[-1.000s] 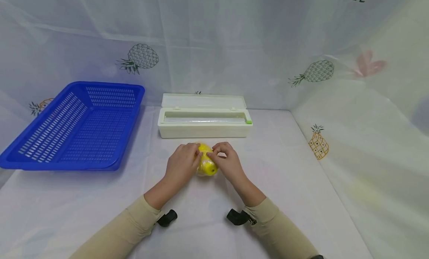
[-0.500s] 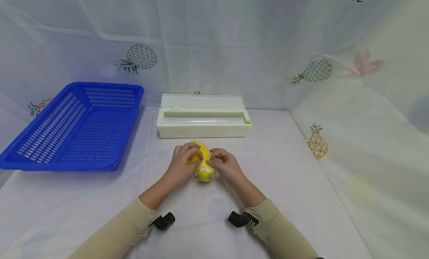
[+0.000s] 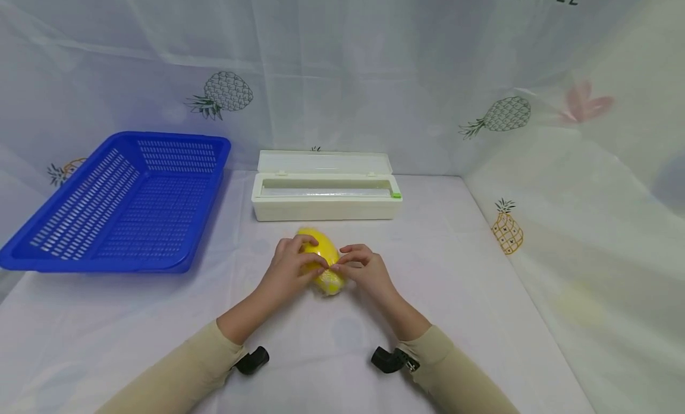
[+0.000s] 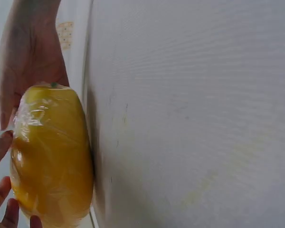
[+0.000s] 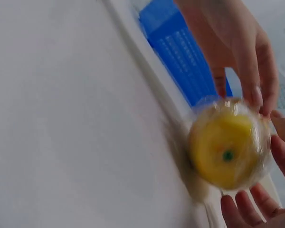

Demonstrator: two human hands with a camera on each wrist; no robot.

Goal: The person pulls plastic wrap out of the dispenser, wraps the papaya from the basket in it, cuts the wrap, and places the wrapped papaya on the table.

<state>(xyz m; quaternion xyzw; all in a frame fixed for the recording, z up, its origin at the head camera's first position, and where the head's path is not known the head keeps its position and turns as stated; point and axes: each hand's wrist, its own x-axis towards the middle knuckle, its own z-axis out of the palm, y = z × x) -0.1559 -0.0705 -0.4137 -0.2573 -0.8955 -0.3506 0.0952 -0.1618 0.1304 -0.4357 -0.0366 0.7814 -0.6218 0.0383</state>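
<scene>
A yellow oval fruit (image 3: pixel 320 245) in clear cling film (image 4: pixel 35 116) lies on the white cloth between the two hands. Its exact kind is not clear; a small green spot marks one end in the right wrist view. From the left, my left hand (image 3: pixel 289 265) lies along the fruit, thumb and forefinger bent together at the film on top. My right hand (image 3: pixel 370 272) meets it there from the right, thumb and forefinger pinching at the film, fingertips nearly touching the left ones. What film lies between the fingertips is too small to see.
Behind the fruit stands a white cling film box (image 3: pixel 326 210), lid up, with a roll (image 3: pixel 326 192) inside and a green slider (image 3: pixel 396 195) at its right end. A blue plastic basket (image 3: pixel 101 265) stands at the left. Pineapple-print cloth hangs at the back and right.
The fruit has turned, its far end swinging left and its near end coming closer to the person. Both hands have shifted slightly nearer, and their fingertips have come together on top.
</scene>
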